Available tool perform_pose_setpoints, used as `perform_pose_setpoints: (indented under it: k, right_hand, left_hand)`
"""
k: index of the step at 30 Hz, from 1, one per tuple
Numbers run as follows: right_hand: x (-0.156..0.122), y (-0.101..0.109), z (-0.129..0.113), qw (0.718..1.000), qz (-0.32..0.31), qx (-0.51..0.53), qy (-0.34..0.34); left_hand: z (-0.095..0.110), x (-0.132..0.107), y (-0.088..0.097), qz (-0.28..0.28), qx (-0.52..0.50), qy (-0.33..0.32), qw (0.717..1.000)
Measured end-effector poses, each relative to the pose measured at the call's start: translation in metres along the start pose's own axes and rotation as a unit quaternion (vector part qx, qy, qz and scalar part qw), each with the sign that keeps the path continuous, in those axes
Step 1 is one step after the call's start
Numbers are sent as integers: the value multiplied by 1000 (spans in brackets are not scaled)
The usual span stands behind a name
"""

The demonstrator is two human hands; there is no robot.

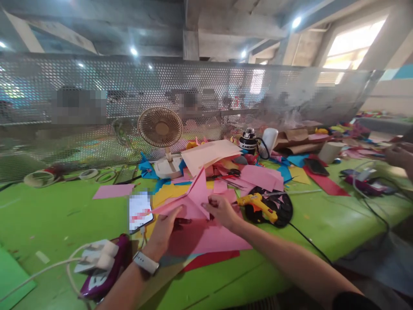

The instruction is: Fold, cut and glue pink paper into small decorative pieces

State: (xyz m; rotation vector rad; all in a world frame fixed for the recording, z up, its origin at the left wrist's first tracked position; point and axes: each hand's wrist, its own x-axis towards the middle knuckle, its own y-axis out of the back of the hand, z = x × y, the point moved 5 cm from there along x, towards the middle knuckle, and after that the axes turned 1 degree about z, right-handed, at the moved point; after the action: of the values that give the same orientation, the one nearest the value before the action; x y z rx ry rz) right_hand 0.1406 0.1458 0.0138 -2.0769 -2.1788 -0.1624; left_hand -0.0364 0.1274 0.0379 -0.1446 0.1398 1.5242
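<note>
A folded pink paper piece (196, 194), with pointed flaps standing up and out to the left, is between my two hands over the pile of sheets. My left hand (165, 227), with a pale watch on the wrist, holds its lower left edge between thumb and fingers. On the other side my right hand (222, 210) is closed in a pinch on the right flap. Beneath both hands lies a flat pink sheet (206, 237), with red and yellow sheets partly under it. Just right of my right hand, a yellow glue gun (258, 206) rests on a round black mat (285, 209).
A lit phone (140, 211) lies left of my left hand. Nearer stands a purple power strip (106, 271) with white plugs. Behind are a fan (160, 129), scissors (234, 173), a black jug (248, 141) and a perforated metal screen (206, 82). Another person's hand (400, 157) shows far right.
</note>
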Motion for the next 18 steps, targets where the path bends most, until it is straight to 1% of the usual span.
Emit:
perform_pose_setpoints:
  k: [2, 3, 5, 6, 7, 8, 9, 10, 11, 12, 15, 18]
  right_hand:
    - [6, 14, -16, 1000, 17, 20, 1]
    - [9, 25, -27, 999, 34, 30, 5]
    - [16, 55, -51, 992, 95, 78, 29]
    - [19, 69, -62, 989, 114, 82, 37]
    - [23, 84, -71, 987, 129, 80, 45]
    - [25, 99, -79, 985, 150, 54, 60]
    - [28, 111, -85, 984, 161, 1, 70]
    - [30, 121, -87, 981, 161, -81, 67]
    - [33, 129, -87, 973, 150, -168, 57]
    - [35, 136, -83, 966, 137, -216, 44]
    - [43, 150, -63, 942, 100, -321, 8]
    - [58, 158, -44, 899, 80, -431, -13]
  left_hand:
    - [1, 1, 4, 11, -4, -4, 1000]
    - [1, 2, 6, 21, -10, -7, 1000]
    - [-3, 5, 11, 37, -22, -12, 999]
    - [-5, 7, 13, 44, -27, -12, 999]
    - [-7, 9, 14, 50, -32, -11, 998]
    - [-10, 10, 15, 53, -34, -10, 998]
    - [-11, 12, 15, 51, -34, -8, 998]
    - [-12, 12, 14, 49, -35, -6, 998]
    - [-12, 13, 14, 49, -35, -2, 998]
    - [-11, 12, 14, 52, -36, 2, 998]
    - [-2, 7, 13, 66, -37, 6, 997]
    - [8, 2, 11, 70, -20, 0, 997]
